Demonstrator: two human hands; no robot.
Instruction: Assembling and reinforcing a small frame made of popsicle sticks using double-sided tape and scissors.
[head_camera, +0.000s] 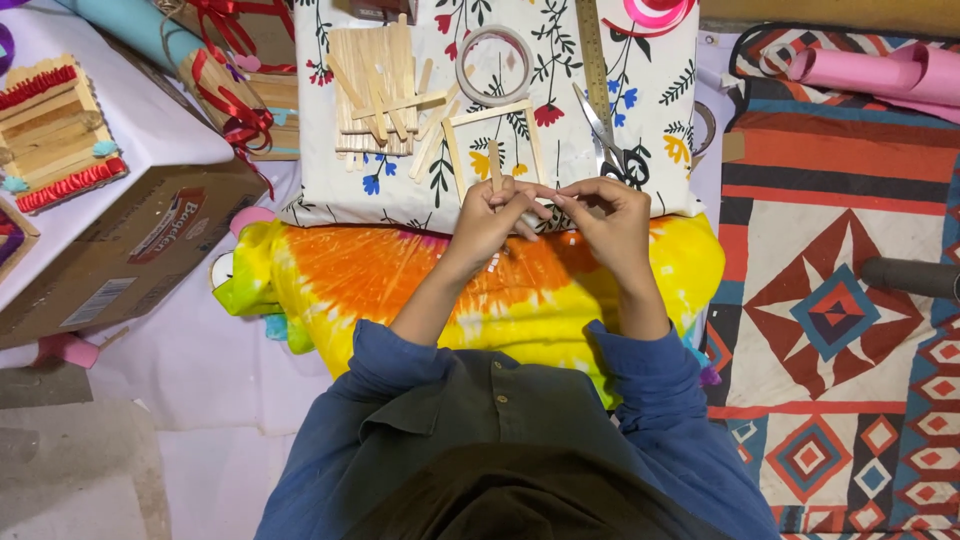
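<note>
Head view: your left hand (487, 215) pinches a flat wooden craft stick (495, 168) upright while your right hand (612, 215) pinches tape beside it, over the floral cloth (640, 120); press evenly.

In front of me I see a cardboard box (130, 255) at the left, red ribbon (235, 105), pink paper rolls (880, 72) at the right, a patterned rug (850, 300) and a tie-dye cloth (380, 275).

A patterned geometric rug (840, 300) covers the floor.
</note>
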